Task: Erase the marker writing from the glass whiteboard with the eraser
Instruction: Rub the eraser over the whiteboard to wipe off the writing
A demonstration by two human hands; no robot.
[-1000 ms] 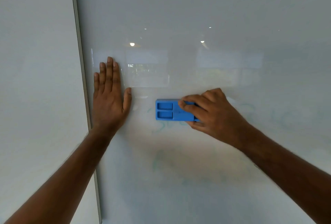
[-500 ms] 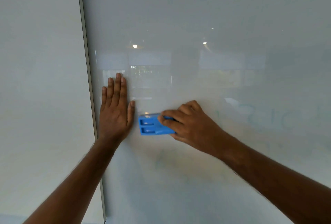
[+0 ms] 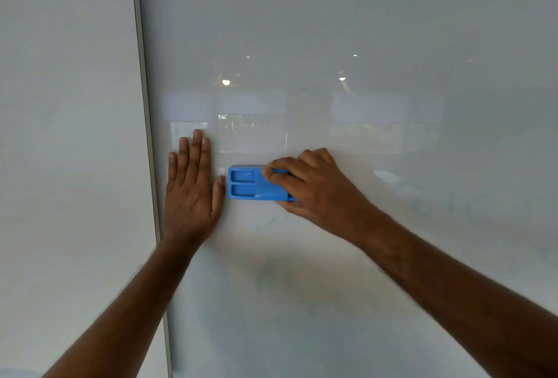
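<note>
The right hand (image 3: 314,187) grips a blue rectangular plastic eraser (image 3: 256,183) against the glossy white glass whiteboard (image 3: 332,30), its free end at nine o'clock just beside the left hand (image 3: 191,193), pressed flat, fingers straight. Faint greenish marker writing (image 3: 453,202) lingers at three o'clock.

Head view, close, facing glass whiteboard (image 3: 362,30)

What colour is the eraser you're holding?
Bright blue; the eraser shows plainly in the head view, gripped by the right hand.

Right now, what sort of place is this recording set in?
Probably an office or meeting room: a wall-mounted glass whiteboard with faint marker writing, reflecting ceiling lights and windows.
</note>
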